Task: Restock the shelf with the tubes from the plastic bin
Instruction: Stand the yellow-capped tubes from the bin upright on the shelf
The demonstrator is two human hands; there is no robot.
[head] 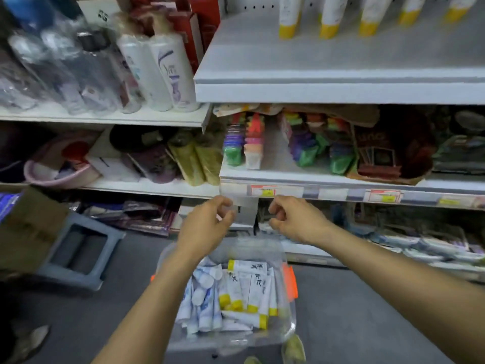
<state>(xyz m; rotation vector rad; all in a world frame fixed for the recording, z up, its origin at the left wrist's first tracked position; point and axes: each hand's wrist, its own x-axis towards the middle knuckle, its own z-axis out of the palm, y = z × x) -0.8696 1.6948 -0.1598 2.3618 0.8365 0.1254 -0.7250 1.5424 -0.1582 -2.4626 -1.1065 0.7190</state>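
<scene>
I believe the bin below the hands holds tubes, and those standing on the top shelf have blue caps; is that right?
Not quite: the head view shows the shelf tubes have yellow caps, not blue. The bin below the left hand and right hand does hold tubes.

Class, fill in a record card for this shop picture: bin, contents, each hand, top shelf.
bin: clear plastic bin on the floor under the hands
contents: yellow-capped tubes right, blue-and-white tubes left
left hand: above the bin, fingers curled; grip unclear
right hand: above the bin, fingers curled; grip unclear
top shelf: row of matching tubes standing on yellow caps
</scene>
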